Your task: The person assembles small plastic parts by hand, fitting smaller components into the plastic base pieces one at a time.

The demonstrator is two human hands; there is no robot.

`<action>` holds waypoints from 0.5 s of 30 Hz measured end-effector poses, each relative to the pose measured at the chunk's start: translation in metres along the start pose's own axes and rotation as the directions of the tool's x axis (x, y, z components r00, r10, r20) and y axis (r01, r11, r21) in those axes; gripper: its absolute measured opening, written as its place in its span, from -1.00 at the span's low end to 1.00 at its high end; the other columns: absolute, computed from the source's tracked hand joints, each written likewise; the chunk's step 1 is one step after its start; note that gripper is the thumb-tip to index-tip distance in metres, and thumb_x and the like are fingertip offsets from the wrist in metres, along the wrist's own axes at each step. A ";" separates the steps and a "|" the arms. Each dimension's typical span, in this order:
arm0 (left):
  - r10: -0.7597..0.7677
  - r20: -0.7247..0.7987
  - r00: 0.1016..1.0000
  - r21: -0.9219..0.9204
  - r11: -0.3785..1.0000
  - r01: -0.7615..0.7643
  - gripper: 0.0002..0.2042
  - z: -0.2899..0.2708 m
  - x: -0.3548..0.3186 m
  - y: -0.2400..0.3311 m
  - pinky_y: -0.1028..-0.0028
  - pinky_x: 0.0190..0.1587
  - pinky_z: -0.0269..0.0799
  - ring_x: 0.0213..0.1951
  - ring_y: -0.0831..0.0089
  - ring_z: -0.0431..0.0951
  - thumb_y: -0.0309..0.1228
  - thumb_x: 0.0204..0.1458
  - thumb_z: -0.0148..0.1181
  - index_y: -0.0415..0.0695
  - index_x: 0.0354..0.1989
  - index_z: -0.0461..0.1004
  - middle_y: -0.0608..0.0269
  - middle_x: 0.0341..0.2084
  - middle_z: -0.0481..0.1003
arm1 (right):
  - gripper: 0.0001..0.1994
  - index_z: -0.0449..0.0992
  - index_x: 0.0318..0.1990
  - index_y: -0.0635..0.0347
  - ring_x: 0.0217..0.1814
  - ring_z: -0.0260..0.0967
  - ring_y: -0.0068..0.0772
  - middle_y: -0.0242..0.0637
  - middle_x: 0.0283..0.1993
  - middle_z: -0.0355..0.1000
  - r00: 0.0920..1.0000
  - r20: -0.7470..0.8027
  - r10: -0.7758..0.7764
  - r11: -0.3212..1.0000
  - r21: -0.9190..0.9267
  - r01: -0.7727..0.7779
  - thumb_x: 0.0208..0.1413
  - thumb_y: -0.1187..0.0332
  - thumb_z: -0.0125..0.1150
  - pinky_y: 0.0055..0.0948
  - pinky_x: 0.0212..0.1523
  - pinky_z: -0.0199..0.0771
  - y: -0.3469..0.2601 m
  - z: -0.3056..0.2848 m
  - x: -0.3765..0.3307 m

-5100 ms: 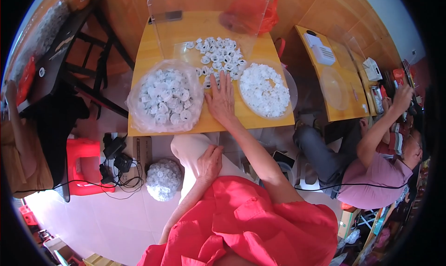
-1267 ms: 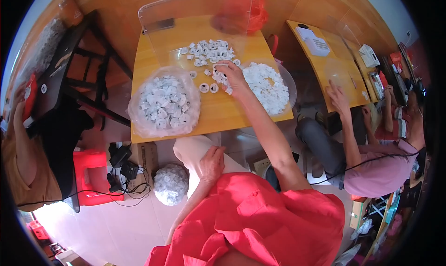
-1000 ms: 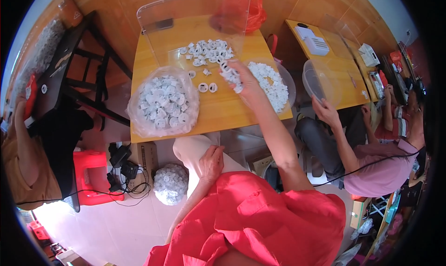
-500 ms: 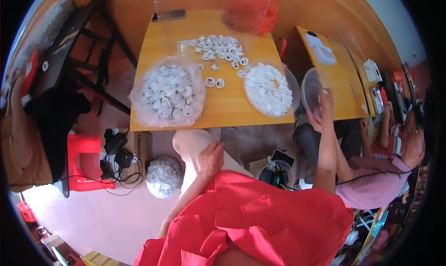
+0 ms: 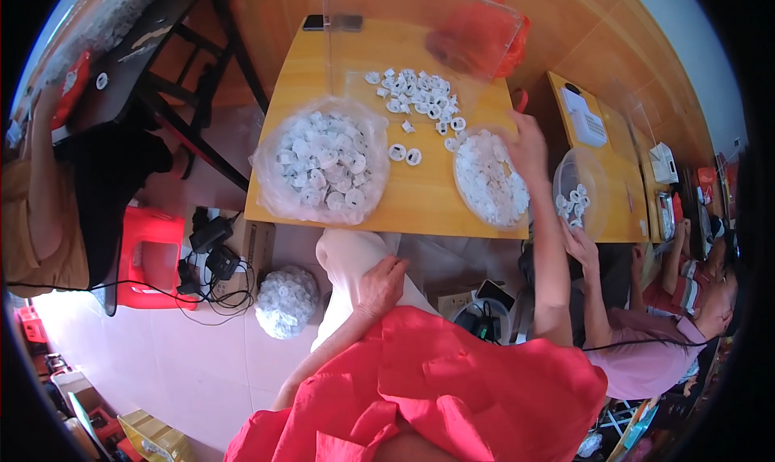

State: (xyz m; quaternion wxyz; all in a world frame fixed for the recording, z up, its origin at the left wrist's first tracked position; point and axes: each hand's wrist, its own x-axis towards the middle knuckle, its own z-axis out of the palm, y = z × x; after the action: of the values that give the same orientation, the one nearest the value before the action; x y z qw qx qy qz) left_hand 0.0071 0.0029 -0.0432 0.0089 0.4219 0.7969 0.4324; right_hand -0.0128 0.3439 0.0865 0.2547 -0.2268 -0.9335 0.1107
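My left hand point(image 5: 382, 287) rests on my light-trousered thigh below the table edge, fingers loosely lying over it, holding nothing visible. My right arm stretches over the table's right side. My right hand point(image 5: 526, 151) is at the right rim of a round clear dish point(image 5: 529, 212) of small white pieces point(image 5: 487, 175); its fingertips are partly hidden and their grip is unclear. Left of that dish stands an opened clear plastic bag point(image 5: 323, 162) full of white round parts. Behind them lies a loose pile of white round parts point(image 5: 424, 95), with two discs nearer the front edge.
At right, a co-worker's hand point(image 5: 580, 244) touches a clear bowl point(image 5: 593, 167) holding several white discs. A clear plastic lid point(image 5: 387, 26) and red bag point(image 5: 492, 38) stand at the back. A red stool point(image 5: 153, 256), cables and a stuffed bag point(image 5: 287, 302) are on the floor.
My right hand has moved left from the clear bowl to the dish of white pieces. Several discs now show in the bowl. My left hand stays on my thigh; the view has shifted.
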 end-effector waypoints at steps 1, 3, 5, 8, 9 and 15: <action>0.004 -0.005 1.000 0.004 1.000 -0.004 -0.79 0.001 0.001 0.001 0.39 -0.39 0.44 -0.38 0.29 0.47 -0.58 -0.16 0.07 -0.11 -0.30 0.44 0.27 -0.42 0.39 | -0.55 0.39 0.00 0.18 0.02 0.27 0.00 0.00 -0.05 0.33 0.999 0.005 -0.043 0.996 0.080 0.043 -0.07 0.22 0.24 -0.26 0.03 0.28 -0.009 0.028 0.008; 0.019 0.016 1.000 -0.002 1.000 -0.019 -0.79 0.003 0.002 0.002 0.39 -0.39 0.44 -0.37 0.29 0.48 -0.58 -0.16 0.07 -0.11 -0.29 0.43 0.26 -0.42 0.39 | -0.41 0.30 0.09 0.15 0.13 0.16 0.09 0.09 0.04 0.23 0.997 0.011 -0.077 0.985 0.159 0.075 -0.12 0.11 0.27 -0.19 0.11 0.20 -0.021 0.079 0.026; 0.020 0.016 1.000 0.017 1.000 -0.020 -0.79 0.005 0.002 0.002 0.39 -0.39 0.44 -0.36 0.30 0.48 -0.57 -0.16 0.06 -0.12 -0.28 0.43 0.25 -0.41 0.39 | -0.32 0.24 0.15 0.13 0.19 0.08 0.13 0.12 0.11 0.16 0.997 0.016 -0.079 0.982 0.176 0.075 -0.14 0.07 0.29 -0.14 0.16 0.14 -0.030 0.120 0.043; 0.007 0.029 1.000 0.012 1.000 -0.007 -0.80 0.003 0.001 0.003 0.40 -0.38 0.45 -0.35 0.30 0.48 -0.56 -0.14 0.06 -0.12 -0.29 0.43 0.26 -0.41 0.39 | -0.26 0.19 0.20 0.07 0.22 0.03 0.13 0.12 0.19 0.07 0.999 -0.036 0.003 0.992 -0.129 -0.008 -0.13 -0.06 0.24 -0.12 0.16 0.12 -0.044 0.153 0.059; 0.010 0.028 1.000 0.017 1.000 -0.010 -0.80 0.002 0.002 0.003 0.40 -0.38 0.45 -0.35 0.30 0.48 -0.56 -0.14 0.06 -0.12 -0.29 0.43 0.26 -0.41 0.39 | -0.22 0.17 0.21 0.02 0.23 0.00 0.17 0.11 0.19 0.07 0.994 0.042 0.097 0.980 -0.180 -0.088 -0.16 -0.13 0.21 -0.03 0.18 0.06 -0.047 0.160 0.062; -0.003 -0.006 1.000 0.011 1.000 0.003 -0.77 0.003 0.001 -0.002 0.42 -0.39 0.46 -0.40 0.30 0.50 -0.58 -0.18 0.11 -0.11 -0.27 0.47 0.28 -0.42 0.43 | -0.38 0.27 0.10 -0.02 0.16 0.08 0.09 -0.02 0.10 0.15 0.962 0.206 0.179 0.967 -0.214 -0.135 -0.10 -0.11 0.13 0.05 0.08 0.16 -0.080 0.156 0.061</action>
State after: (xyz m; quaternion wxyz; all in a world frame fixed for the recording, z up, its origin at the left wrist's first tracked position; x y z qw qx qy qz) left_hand 0.0068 0.0051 -0.0462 0.0049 0.4196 0.7998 0.4291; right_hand -0.1709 0.2891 0.0066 0.1145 -0.3108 -0.9415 0.0620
